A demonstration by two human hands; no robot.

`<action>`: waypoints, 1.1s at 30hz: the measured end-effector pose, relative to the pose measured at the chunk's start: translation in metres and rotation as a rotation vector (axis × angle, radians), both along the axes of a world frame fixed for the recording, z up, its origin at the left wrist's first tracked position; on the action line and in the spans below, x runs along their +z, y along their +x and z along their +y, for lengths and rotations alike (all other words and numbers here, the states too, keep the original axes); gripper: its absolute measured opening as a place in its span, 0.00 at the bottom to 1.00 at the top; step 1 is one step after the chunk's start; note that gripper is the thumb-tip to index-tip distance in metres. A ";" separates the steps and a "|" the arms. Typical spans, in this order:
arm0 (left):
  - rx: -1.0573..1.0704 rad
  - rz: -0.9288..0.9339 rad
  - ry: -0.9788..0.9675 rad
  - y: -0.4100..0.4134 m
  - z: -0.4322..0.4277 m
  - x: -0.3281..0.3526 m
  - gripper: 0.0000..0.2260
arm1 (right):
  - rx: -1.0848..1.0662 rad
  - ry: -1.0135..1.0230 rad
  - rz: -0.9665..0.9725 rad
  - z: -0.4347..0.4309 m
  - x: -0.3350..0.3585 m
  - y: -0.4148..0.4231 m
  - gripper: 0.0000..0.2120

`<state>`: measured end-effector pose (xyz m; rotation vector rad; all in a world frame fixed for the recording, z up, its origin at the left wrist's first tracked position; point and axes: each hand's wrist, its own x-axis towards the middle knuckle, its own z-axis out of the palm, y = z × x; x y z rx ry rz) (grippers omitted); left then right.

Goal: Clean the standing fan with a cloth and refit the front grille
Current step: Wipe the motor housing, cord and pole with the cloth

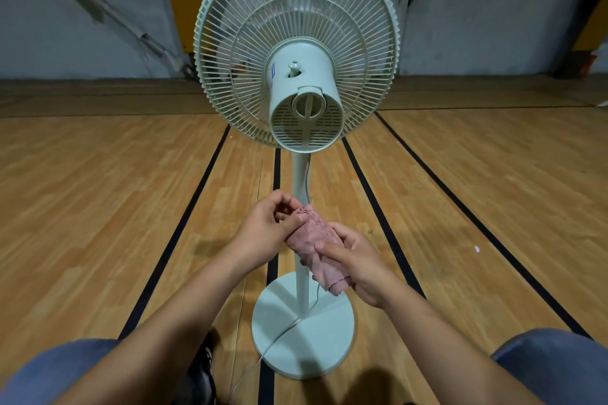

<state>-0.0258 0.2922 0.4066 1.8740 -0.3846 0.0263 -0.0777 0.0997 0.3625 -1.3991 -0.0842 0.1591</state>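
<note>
1. Head view, lower centre: the left hand (269, 223) pinches the top end of a bunched pink cloth (317, 246), while the right hand (357, 261) wraps around its lower end.
2. To do this step well, I judge, fold the cloth into a firm pad — loose ends tucked in — before wiping.
3. Just behind the hands runs the standing fan's pole (301, 174).
4. Its rear grille (230, 43) and motor housing (304, 76) fill the upper centre, well above the cloth; the round base (302, 339) sits below.

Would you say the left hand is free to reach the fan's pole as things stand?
Probably not yet: the left hand pinches the pink cloth that the right hand also grips, though nothing blocks the pole just beyond.
</note>
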 end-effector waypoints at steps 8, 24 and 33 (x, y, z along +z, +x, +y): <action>0.121 -0.013 -0.153 0.007 0.005 0.026 0.05 | -0.221 0.033 -0.095 -0.016 0.038 0.002 0.09; -0.136 0.467 -0.649 0.042 -0.013 0.102 0.35 | -0.716 -0.791 -0.828 0.011 0.246 0.074 0.10; -0.391 0.533 -0.699 0.041 -0.008 0.115 0.38 | -0.408 -0.957 -0.719 0.023 0.253 0.086 0.20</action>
